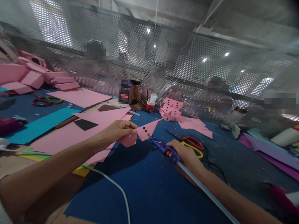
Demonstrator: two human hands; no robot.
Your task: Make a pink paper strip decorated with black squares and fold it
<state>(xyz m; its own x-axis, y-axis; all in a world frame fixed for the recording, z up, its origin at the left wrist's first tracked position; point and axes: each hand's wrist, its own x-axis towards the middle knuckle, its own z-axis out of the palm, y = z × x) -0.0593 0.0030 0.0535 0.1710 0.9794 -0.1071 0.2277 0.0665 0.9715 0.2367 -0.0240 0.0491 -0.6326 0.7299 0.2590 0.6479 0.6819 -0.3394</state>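
Observation:
Between the fingers of my left hand (123,129) is a folded pink paper piece (149,128) with small black squares on it. It is held up over the blue table surface (135,186). My right hand (184,154) is wrapped round a blue glue gun (163,147), and a long clear glue stick (205,191) runs out of its back. The nozzle is at the lower edge of the pink piece, close to the black squares; I cannot tell whether it touches. Scissors with red and yellow handles (192,146) lie just beyond my right hand.
Pink sheets (67,137) and a turquoise strip (44,123) lie left. Folded pink pieces with black squares (171,109) stand at the back, near a red-and-white cup (150,104). A white cable (116,183) crosses the front. Purple sheets (268,152) lie right, before a perforated metal screen (182,59).

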